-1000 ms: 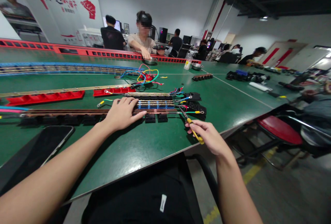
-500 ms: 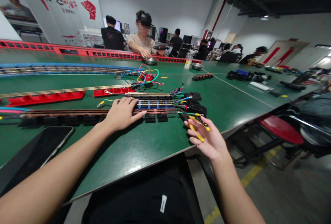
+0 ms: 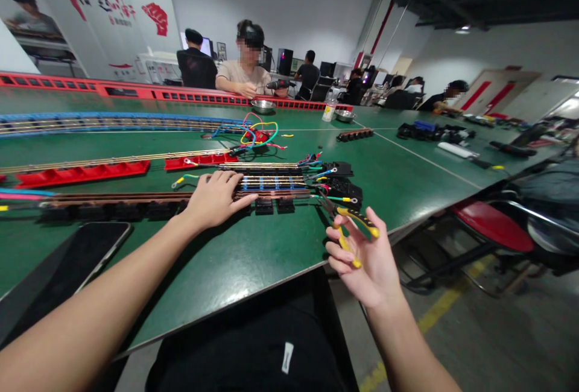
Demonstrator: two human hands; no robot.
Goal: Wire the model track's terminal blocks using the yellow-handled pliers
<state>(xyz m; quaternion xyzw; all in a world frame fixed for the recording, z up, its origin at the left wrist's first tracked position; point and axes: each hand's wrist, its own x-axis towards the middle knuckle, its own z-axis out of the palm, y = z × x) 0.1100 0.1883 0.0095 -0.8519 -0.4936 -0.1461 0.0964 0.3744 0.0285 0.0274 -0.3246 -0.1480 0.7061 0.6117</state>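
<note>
My left hand (image 3: 216, 196) lies across the rail assembly (image 3: 271, 183), its thumb stretched along the copper-coloured bars and its fingers over the blue part. In my right hand (image 3: 362, 253) are yellow-and-black pliers (image 3: 357, 218), their handles spread apart. The pliers' jaws point up and left, close to the right end of the bars. Wires with ring terminals (image 3: 347, 199) come out at that end beside black connector blocks (image 3: 344, 189). Whether the jaws touch a wire is too small to tell.
A dark phone-like slab (image 3: 97, 250) lies at the left. Behind are red trays (image 3: 84, 172), a blue rail (image 3: 122, 123) and looped wires (image 3: 266, 134). Across the table a person (image 3: 246, 69) holds a power tool beside a metal bowl (image 3: 263, 106). A red stool (image 3: 493, 226) stands at the right.
My right hand has moved slightly down and right with the pliers, whose handles are spread wider. My left hand stays on the rails. The person opposite has drawn a hand back from the bowl.
</note>
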